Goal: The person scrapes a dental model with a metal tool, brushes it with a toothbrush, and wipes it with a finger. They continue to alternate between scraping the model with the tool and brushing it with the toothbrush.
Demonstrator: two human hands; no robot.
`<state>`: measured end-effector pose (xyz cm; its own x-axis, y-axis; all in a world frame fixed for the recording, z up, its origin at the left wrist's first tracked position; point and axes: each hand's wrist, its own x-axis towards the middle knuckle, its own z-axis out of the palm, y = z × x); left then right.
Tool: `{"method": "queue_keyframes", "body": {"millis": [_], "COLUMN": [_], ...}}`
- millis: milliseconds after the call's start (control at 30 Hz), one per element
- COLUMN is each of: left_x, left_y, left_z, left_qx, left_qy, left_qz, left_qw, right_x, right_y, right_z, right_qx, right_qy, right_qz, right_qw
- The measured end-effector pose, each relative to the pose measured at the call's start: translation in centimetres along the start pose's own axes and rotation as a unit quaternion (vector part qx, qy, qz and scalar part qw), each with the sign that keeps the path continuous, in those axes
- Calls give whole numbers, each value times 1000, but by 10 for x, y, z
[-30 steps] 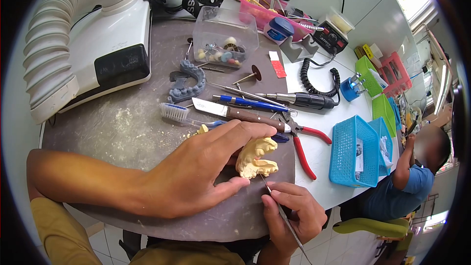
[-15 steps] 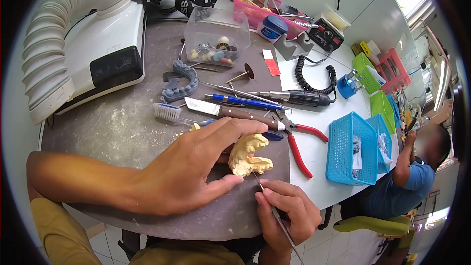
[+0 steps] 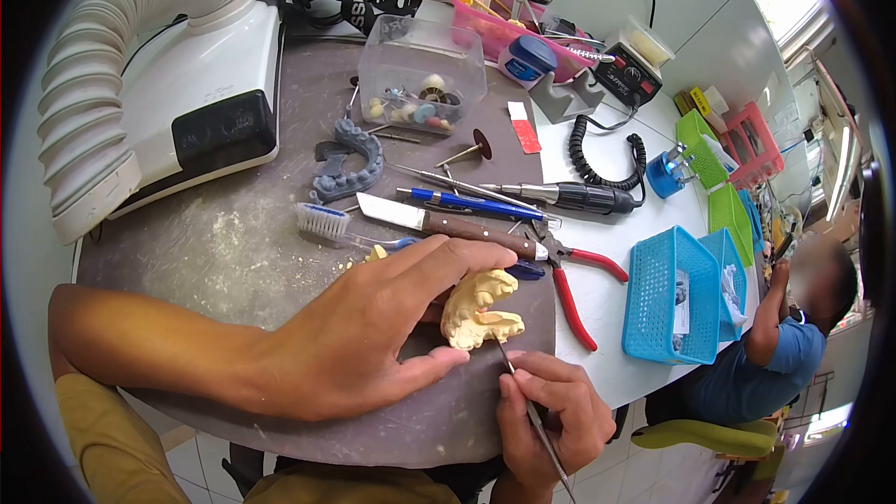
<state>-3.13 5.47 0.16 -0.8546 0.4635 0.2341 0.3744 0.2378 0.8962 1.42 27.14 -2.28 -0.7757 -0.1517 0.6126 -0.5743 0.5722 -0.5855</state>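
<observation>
1. Head view: the right hand (image 3: 557, 415) pinches a slim metal tool (image 3: 539, 427), tip at the lower edge of a cream dental cast (image 3: 459, 315);
2. the left hand (image 3: 355, 336) grips that cast between thumb and fingers, over a grey work surface (image 3: 215, 252);
3. beyond lie a wooden-handled knife (image 3: 457, 225) and red-handled pliers (image 3: 567, 299);
4. farther, a grey dental arch (image 3: 371, 165), then a clear box (image 3: 401, 49).
</observation>
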Motion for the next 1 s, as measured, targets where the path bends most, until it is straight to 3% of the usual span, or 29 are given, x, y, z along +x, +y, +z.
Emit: {"method": "queue_keyframes", "body": {"millis": [233, 400, 500, 733, 833, 900, 1000], "left_x": [-2, -2, 1, 0, -1, -1, -1], "left_y": [0, 1, -2, -2, -4, -7, -5], "left_z": [1, 0, -2, -1, -3, -2, 3], "left_qx": [33, -45, -41, -21, 21, -25, -51], "left_qy": [12, -14, -24, 21, -15, -25, 16], "left_qz": [20, -29, -9, 40, 38, 47, 39], "left_qw": [999, 998, 999, 999, 999, 998, 998], "right_x": [-2, -2, -5, -3, -2, -6, -7], "right_y": [0, 1, 8, 3, 1, 3, 11], "right_z": [-1, -1, 2, -5, -3, 4, -2], "right_qx": [7, 24, 43, 10, 51, 179, 138], "right_qy": [15, 49, 85, 72, 71, 101, 43], "right_qz": [22, 42, 22, -3, -13, 35, -19], "right_qw": [1000, 998, 995, 997, 996, 978, 989]}}
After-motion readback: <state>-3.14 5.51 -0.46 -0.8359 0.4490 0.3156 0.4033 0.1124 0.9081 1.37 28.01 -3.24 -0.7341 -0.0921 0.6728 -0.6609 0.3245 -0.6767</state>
